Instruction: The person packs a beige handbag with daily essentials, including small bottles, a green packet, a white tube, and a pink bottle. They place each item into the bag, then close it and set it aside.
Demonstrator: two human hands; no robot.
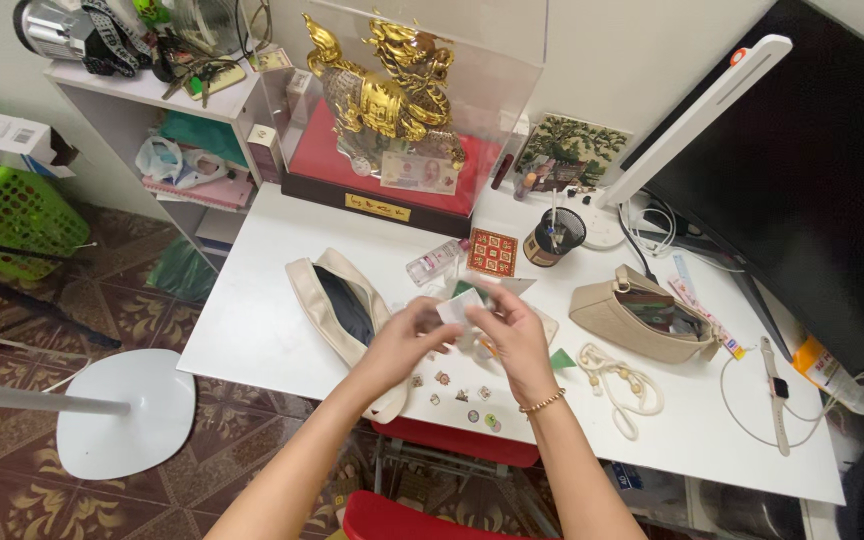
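A small white packet [455, 306] is pinched between both hands [407, 340] [514, 335] over mid-table, fingers clamped on it. Pouch [337, 305] lies unzipped left; pins [457, 392] are scattered near, so sorting looks half-done.

Big black screen [812, 170] fills far right, dark. White flat box [2, 135] w/ dark pictures sits far left above green basket [12, 215]. Small white-and-dark carton [264, 150] stands left of clear display case [402, 110]. Orange-white packet [824, 368] lies at right edge, below screen.

white desk [272, 340], patterned floor tiles [12, 480]
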